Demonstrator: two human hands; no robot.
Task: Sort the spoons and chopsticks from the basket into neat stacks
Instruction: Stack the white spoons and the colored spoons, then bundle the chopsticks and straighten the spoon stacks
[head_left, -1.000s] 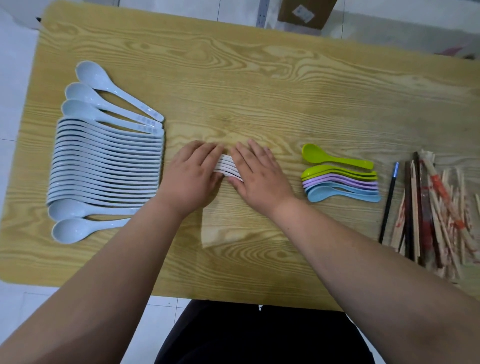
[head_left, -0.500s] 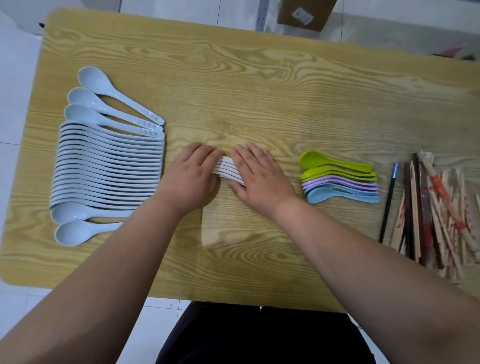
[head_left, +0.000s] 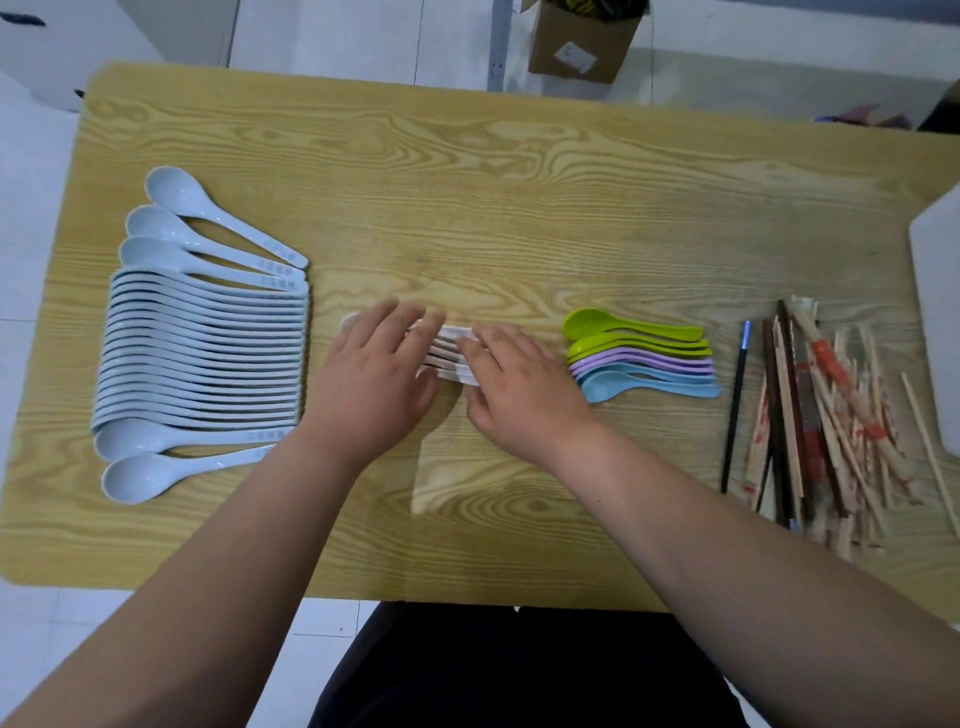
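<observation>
Leftmost, a long overlapping row of pale blue plastic spoons (head_left: 202, 358) lies close to the left edge of the wood-grain table (head_left: 519, 182).

Centre: the left hand (head_left: 374, 384), fingers straight and slightly blurred, lies flat over a small stack of white spoons (head_left: 449, 353). The right hand (head_left: 519, 395), fingers also flat, presses the stack's other end. Neither hand curls round it.

Near the right hand sit nested green, lilac and blue plastic spoons (head_left: 644, 358). Next comes a dark chopstick with a blue tip (head_left: 735, 410), beside a loose pile of wooden chopsticks (head_left: 831, 415) that reaches toward the near right edge.

A broad band of wood runs behind all the groups.
</observation>
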